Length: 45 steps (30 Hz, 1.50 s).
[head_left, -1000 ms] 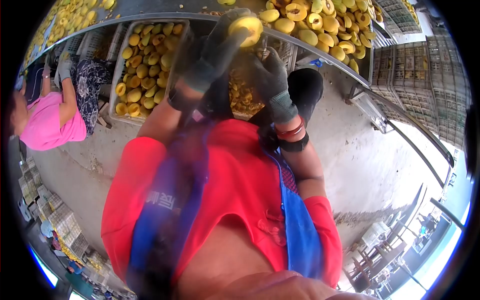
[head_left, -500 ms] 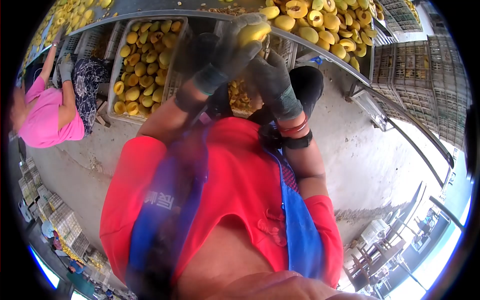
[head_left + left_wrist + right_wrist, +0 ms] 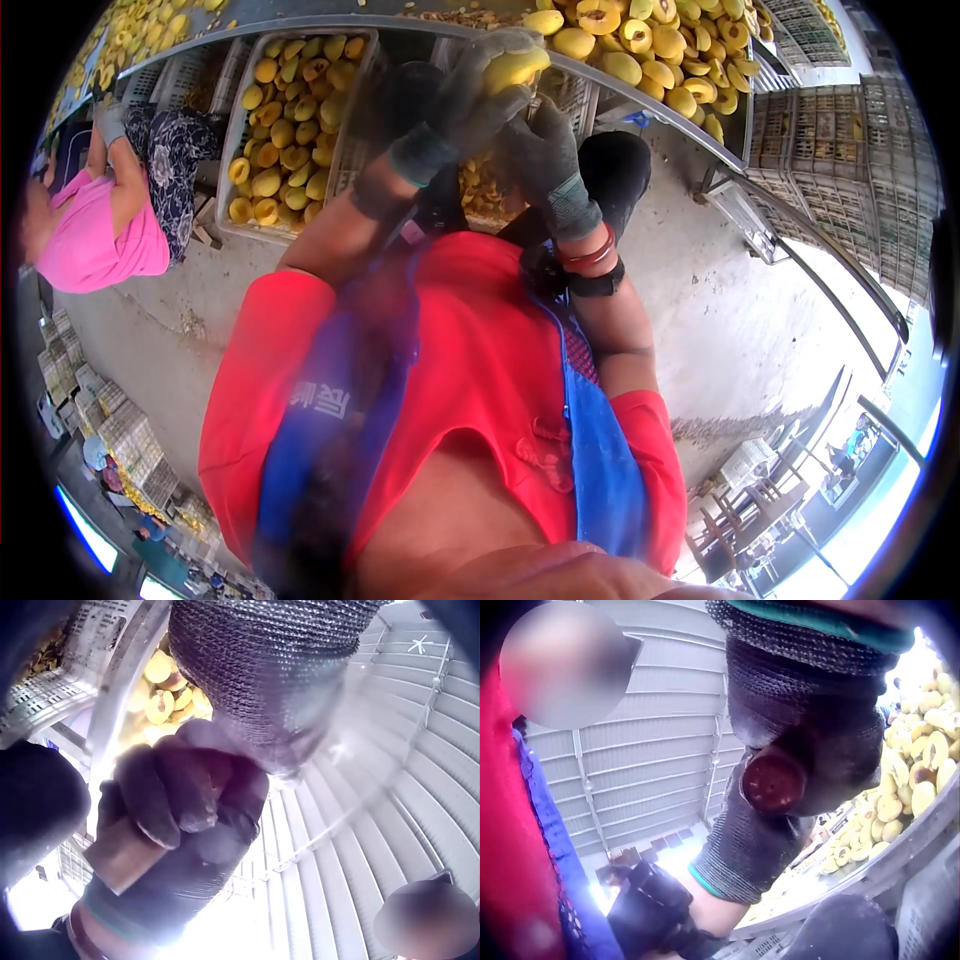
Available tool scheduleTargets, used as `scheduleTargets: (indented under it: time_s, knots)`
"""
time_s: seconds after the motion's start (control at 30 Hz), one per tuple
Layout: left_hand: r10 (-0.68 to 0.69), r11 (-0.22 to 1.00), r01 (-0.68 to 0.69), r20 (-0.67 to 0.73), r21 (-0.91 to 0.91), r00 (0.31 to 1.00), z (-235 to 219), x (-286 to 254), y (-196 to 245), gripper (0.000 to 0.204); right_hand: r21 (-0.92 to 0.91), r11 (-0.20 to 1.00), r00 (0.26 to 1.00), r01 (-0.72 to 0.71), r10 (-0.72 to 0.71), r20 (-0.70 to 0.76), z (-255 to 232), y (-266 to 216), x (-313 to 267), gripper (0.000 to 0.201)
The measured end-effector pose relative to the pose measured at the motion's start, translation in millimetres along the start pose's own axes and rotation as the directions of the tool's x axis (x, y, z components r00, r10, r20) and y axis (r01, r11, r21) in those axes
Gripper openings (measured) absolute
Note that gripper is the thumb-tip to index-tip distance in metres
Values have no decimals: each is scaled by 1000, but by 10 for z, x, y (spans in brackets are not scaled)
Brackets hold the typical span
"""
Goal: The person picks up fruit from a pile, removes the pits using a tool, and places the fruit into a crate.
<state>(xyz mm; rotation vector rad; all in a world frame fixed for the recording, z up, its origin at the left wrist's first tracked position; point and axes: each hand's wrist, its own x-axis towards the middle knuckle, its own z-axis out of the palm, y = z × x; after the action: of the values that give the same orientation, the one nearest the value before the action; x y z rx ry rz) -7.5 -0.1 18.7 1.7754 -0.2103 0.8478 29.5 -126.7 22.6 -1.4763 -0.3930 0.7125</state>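
My gloved left hand (image 3: 468,100) grips a yellow stone fruit (image 3: 516,70), fingers curled round it, close to the metal table edge. Just below and to its right is my gloved right hand (image 3: 547,152), curled round the wooden handle (image 3: 126,856) of a tool. The handle's round reddish-brown end (image 3: 774,784) pokes out of the fist in the right wrist view. The tool's working end is hidden among the hands and fruit. In the left wrist view, the left glove (image 3: 270,682) hangs above the right fist and covers the fruit.
Halved yellow fruit (image 3: 665,45) is heaped on the metal-edged table (image 3: 645,110). A crate (image 3: 255,236) full of fruit stands at left, and small yellow-brown scraps (image 3: 483,190) lie below my hands. A person in pink (image 3: 110,240) sits at far left; stacked crates (image 3: 830,170) stand at right.
My left hand has turned the fruit from its cut face to its side and shifted slightly right. The right hand stays close by. The person in pink reached toward the table and drew back.
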Motion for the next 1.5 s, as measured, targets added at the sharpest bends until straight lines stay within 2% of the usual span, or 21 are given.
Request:
scheduleTargets:
  time_s: [0.07, 0.13, 0.23, 0.33, 0.4, 0.47, 0.5, 0.57, 0.6, 0.7, 0.8, 0.9, 0.97, 1.07, 1.17, 1.2, 1.27, 1.3, 1.37, 1.43, 1.5]
  knots:
    - [-25, 998, 25, 9, -53, 1000, 8, -15, -8, 43, 51, 996, 983, -68, 58, 172, -101, -98, -19, 10]
    - [-44, 999, 44, 21, -19, 999, -23, -2, 58, 41, 77, 992, 964, -95, 73, 254, -116, -155, -63, 9]
    - [-37, 995, 28, 93, 99, 995, -87, 15, 65, 34, 77, 995, 970, -64, 44, 241, -102, -199, -101, 9]
    - [56, 978, -70, 76, 198, 996, -63, 25, 82, 26, 78, 991, 964, -106, 83, 254, -107, -207, -113, 10]
    - [50, 984, -56, 39, 171, 998, -45, 5, 122, 24, 114, 978, 950, -174, 136, 281, -127, -201, -104, 11]
    - [-47, 997, 46, 21, 59, 999, -38, -7, 154, 23, 163, 967, 949, -194, 143, 282, -116, -248, -126, 11]
    - [6, 997, -7, 18, 83, 1000, -40, -4, 126, 23, 189, 963, 952, -191, 135, 276, -101, -279, -131, 12]
    - [113, 985, -114, 15, 132, 993, -48, 13, 53, 23, 36, 989, 967, -146, 135, 218, -50, -302, -101, 12]
    - [98, 986, -99, 9, 133, 995, -50, 10, 65, 23, -42, 991, 973, -125, 131, 188, -35, -305, -91, 12]
    - [64, 990, -64, 9, 122, 998, -69, -24, 85, 25, 364, 895, 946, -257, 157, 282, -85, -231, -116, 13]
    - [54, 993, -55, 13, 108, 998, -101, -45, -31, 27, 215, 957, 934, -193, 112, 339, -121, -251, -109, 14]
    - [25, 996, -23, -20, 81, 999, -44, -58, -22, 30, -90, 995, 986, -52, 65, 152, 4, -224, -79, 13]
    - [12, 1000, -12, -38, -6, 999, -51, -9, 8, 32, -19, 999, 973, -36, 39, 227, -56, -200, -81, 14]
    - [-28, 997, 28, -2, 75, 1000, -105, -48, -24, 34, 41, 992, 928, -123, 101, 358, -161, -166, -34, 13]
    - [-89, 993, 89, -3, -76, 996, -103, -12, 40, 33, 61, 988, 947, -142, 117, 298, -102, -143, -21, 13]
    - [-48, 998, 47, -13, -42, 999, -97, -17, 35, 33, 66, 989, 963, -130, 111, 245, -58, -132, -38, 14]
    - [40, 999, -40, -26, 26, 999, -94, -8, -1, 33, 70, 997, 972, 27, -42, 231, 0, -107, -50, 11]
    - [9, 1000, -9, -28, 13, 1000, -86, -14, -5, 32, 70, 992, 968, 107, -120, 222, 2, -106, -51, 10]
    - [-62, 998, 61, -31, -12, 998, -95, -71, 11, 32, 151, 987, 940, -61, 6, 341, -83, -224, -106, 9]
    - [-41, 995, 37, 45, 89, 998, -166, -65, 30, 31, 177, 963, 911, -201, 117, 395, -108, -312, -119, 8]
    - [-21, 995, 11, 106, 102, 994, -212, -66, -2, 31, 161, 952, 903, -261, 181, 390, -119, -350, -119, 7]
